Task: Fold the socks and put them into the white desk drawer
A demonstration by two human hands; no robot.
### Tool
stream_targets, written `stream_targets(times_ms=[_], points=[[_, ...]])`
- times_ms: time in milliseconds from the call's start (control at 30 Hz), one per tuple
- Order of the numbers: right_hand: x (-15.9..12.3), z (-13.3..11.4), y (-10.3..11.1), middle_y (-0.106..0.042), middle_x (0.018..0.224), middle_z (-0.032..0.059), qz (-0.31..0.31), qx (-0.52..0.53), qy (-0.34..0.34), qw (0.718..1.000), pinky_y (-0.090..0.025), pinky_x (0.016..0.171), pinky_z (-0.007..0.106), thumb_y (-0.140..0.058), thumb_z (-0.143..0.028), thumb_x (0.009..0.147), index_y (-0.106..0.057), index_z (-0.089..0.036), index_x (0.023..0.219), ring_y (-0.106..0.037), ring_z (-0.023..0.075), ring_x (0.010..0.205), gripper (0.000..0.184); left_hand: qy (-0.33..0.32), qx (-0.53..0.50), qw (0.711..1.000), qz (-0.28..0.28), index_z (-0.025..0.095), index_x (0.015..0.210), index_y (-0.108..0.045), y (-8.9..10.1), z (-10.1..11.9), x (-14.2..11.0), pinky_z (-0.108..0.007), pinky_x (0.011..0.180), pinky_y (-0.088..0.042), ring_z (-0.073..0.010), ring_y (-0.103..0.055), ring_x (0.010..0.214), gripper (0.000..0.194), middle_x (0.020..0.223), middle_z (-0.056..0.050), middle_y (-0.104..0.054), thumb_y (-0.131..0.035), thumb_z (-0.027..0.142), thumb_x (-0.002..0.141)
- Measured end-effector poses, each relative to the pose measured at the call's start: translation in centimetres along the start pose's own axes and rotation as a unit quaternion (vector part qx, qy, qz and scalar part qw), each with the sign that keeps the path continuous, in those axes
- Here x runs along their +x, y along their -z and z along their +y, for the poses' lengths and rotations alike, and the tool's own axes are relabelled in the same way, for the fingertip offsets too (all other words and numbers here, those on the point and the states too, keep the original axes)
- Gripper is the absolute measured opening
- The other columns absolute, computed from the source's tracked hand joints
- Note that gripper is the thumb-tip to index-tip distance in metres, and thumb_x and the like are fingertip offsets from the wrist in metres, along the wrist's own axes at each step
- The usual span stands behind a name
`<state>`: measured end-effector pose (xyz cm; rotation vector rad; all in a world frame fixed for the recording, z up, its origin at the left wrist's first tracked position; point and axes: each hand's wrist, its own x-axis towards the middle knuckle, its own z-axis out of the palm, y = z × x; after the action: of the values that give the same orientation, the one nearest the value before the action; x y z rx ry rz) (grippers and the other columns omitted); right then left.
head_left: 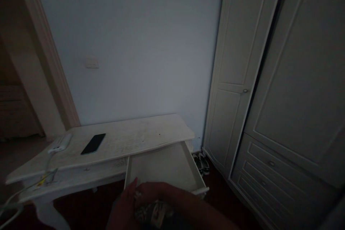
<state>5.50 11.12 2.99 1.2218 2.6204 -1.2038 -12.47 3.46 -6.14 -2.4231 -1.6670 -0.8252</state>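
**2 Hands Meet at Open Desk Drawer**

In the dim head view, the left hand [126,199] and the right hand [148,191] come together at the near edge of an open drawer [164,167], by its left corner. A small pale item [138,194] shows between them, low in the view, its shape lost in shadow. The right hand's fingers bend toward it; how far either hand is open, and which has hold of the item, cannot be told. Just below lies a patterned bundle [152,214] with a lighter patch, too dark to identify.

The drawer juts from the right part of a worn white desk [151,129] set against a pale blue wall [134,43]. A dark-screened phone [93,143] lies flat on the left part of the desktop, near a white power strip [60,143]. A pale cable [20,192] and a yellow item [42,179] show at the desk's left front.

At right stands a light wardrobe [237,61] with panelled doors and 3 visible drawer fronts. Dark-and-white shoes [201,163] sit on the floor between desk and wardrobe. A switch plate [92,62] is mounted on the wall above the desk.
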Motion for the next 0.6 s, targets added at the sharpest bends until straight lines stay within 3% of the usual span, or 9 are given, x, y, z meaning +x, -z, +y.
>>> stream_targets(times_ms=[100, 200, 333, 433, 600], points=[[0.3, 0.6, 0.2, -0.081, 0.107, 0.0002, -0.024, 0.0, -0.015, 1.0, -0.055, 0.069, 0.021, -0.078, -0.028, 0.087, -0.078, -0.02, 0.122, -0.074, 0.0165, 0.082, 0.036, 0.015, -0.002, 0.997, -0.077, 0.015, 0.166, -0.03, 1.5, 1.0, 0.6, -0.045, 0.119, -0.048, -0.0312, -0.059, 0.145, 0.102, 0.162, -0.02, -0.057, -0.069, 0.025, 0.072], [-2.7, 3.3, 2.0, -0.081, 0.093, -0.0017, -0.046, -0.029, -0.042, 0.998, -0.055, 0.062, 0.023, -0.08, -0.033, 0.084, -0.082, -0.021, 0.112, -0.073, 0.0172, 0.072, 0.031, 0.017, 0.002, 0.987, -0.159, 0.018, 0.16, -0.047, 3.7, 2.4, 1.2, -0.045, 0.118, -0.046, -0.0305, -0.062, 0.14, 0.082, 0.154, -0.016, -0.065, -0.07, 0.041, 0.085], [-7.8, 7.7, 4.9, -0.083, 0.092, 0.0016, -0.022, -0.131, -0.107, 0.985, -0.061, 0.072, 0.034, -0.088, -0.041, 0.07, -0.085, -0.024, 0.095, -0.08, 0.0272, 0.082, 0.031, 0.022, 0.043, 0.971, -0.236, 0.025, 0.123, -0.078, 5.8, 3.8, 1.8, -0.048, 0.111, -0.048, -0.0323, -0.068, 0.126, 0.041, 0.128, -0.011, -0.079, -0.066, 0.051, 0.093], [-10.7, 9.9, 6.0, -0.085, 0.103, 0.0101, 0.016, -0.197, -0.158, 0.968, -0.063, 0.084, 0.046, -0.092, -0.035, 0.063, -0.084, -0.022, 0.098, -0.081, 0.0371, 0.099, 0.039, 0.01, 0.056, 0.966, -0.253, 0.025, 0.105, -0.082, 6.1, 4.2, 1.9, -0.051, 0.107, -0.049, -0.0341, -0.07, 0.121, 0.04, 0.115, -0.011, -0.081, -0.062, 0.059, 0.097], [-12.9, 10.7, 5.8, -0.077, 0.127, 0.0199, 0.122, -0.267, -0.194, 0.936, -0.059, 0.1, 0.055, -0.089, -0.023, 0.066, -0.074, -0.019, 0.125, -0.074, 0.0409, 0.119, 0.061, 0.006, 0.066, 0.969, -0.237, 0.026, 0.108, -0.082, 6.4, 4.3, 1.9, -0.048, 0.107, -0.049, -0.0327, -0.071, 0.12, 0.041, 0.116, -0.01, -0.081, -0.06, 0.059, 0.099]])
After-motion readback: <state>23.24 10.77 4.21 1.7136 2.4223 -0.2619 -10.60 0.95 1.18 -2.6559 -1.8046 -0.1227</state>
